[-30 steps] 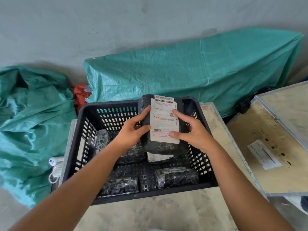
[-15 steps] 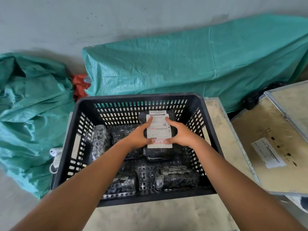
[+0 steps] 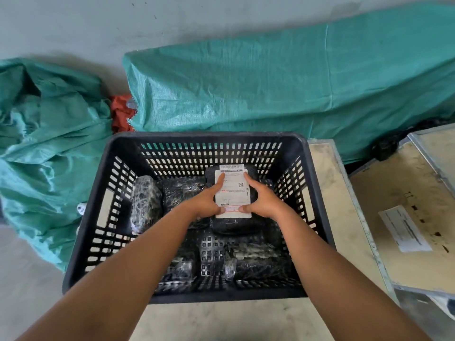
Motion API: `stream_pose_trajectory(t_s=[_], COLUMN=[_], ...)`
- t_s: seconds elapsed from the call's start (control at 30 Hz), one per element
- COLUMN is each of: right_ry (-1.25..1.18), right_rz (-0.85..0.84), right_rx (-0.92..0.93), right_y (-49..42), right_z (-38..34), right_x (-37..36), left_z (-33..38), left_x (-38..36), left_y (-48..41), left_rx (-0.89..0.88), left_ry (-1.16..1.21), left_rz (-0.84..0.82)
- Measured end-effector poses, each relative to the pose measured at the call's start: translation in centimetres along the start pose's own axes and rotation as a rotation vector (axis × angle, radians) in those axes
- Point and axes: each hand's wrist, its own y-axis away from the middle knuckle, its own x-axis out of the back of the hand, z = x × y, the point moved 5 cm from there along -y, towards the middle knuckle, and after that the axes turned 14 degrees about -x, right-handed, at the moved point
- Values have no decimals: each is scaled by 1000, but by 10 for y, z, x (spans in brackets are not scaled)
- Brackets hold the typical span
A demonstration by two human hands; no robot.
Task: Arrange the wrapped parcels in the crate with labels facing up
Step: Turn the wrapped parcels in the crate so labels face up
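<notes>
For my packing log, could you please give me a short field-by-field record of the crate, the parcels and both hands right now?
crate: black slotted plastic crate, on a pale board surface
held parcel: black wrapped parcel, far right of crate, white label facing up
left hand: gripping the held parcel's left side
right hand: gripping its right side
other parcels: at least four dark wrapped parcels, e.g., no labels visible
surroundings: green tarpaulin behind crate

The slotted crate (image 3: 103, 205) is showing black, its parcels (image 3: 145, 200) glossy black; one label (image 3: 233, 190) is showing white with red print. At twelve o'clock a tarp (image 3: 270, 80) is lying teal, a rag (image 3: 120, 112) red at ten.
</notes>
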Motion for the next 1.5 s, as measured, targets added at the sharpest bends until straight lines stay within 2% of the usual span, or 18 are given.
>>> stream_pose_trajectory(t_s=[0.33,0.47,0.63,0.7,0.83,0.97,1.17,1.37,1.5], right_ry=[58,-12,-21,41,229,319,381,256,150], right_rz=[47,86,137,96,-41,-39,-79,29,170], right_rx=[38,91,105,106,73,59,-19,-16,34], right_y=[11,35,91,117,156,165,158,150,147], right_z=[-7,-17,-15,-3,19,26,38,40,39], right_x=[4,16,40,41,27,12,-1,6,12], left_z=[16,26,58,65,71,71,70,67,73], left_x=[-10,-12,-7,-13,-40,-64,-81,-80,-76], left_y=[8,24,60,78,109,124,127,113,96], left_rx=[19,7,-124,-172,-243,-243,-211,-217,-265], left_ry=[-139,-171,-234,-214,-156,-186,-225,-424,-564], left_rz=[91,169,273,242,36,-94,-180,-187,-23])
